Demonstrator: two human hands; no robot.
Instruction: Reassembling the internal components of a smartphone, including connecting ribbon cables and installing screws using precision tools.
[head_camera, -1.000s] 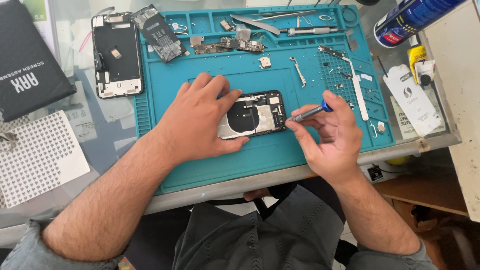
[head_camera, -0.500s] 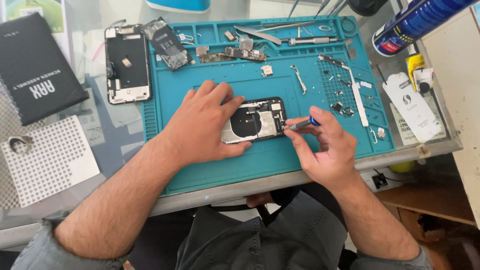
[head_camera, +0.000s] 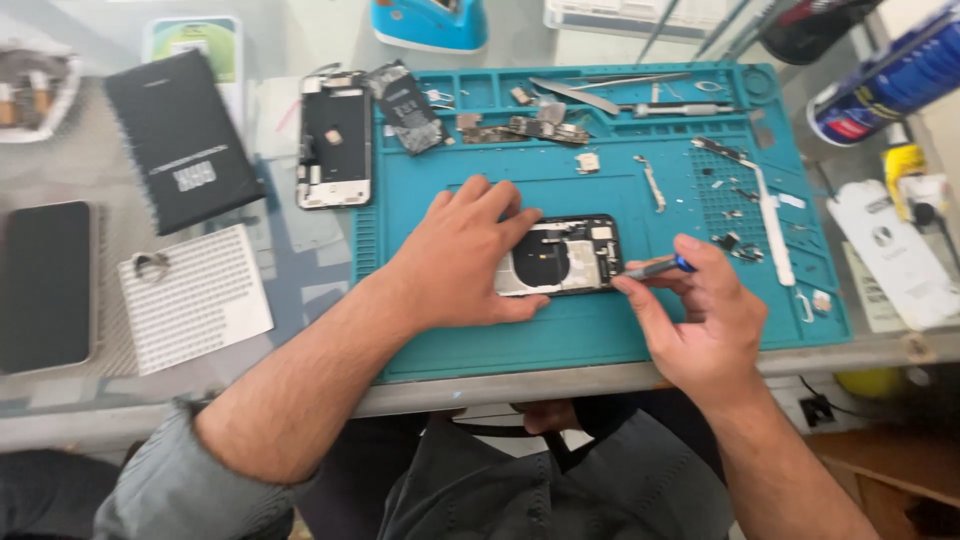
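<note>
While flat on the opened phone (head_camera: 560, 255), left hand (head_camera: 455, 260); right hand's (head_camera: 700, 325) grip closed round a screwdriver (head_camera: 655, 268) at its edge.

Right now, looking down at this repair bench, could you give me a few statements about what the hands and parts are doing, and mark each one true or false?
1. The left hand rests on the opened phone. True.
2. The right hand holds a hammer. False: it holds a small screwdriver at the phone's edge.
3. The opened phone lies on a teal mat. True.
4. The detached screen lies under the left hand. False: it lies apart, at the mat's upper left edge.
</note>
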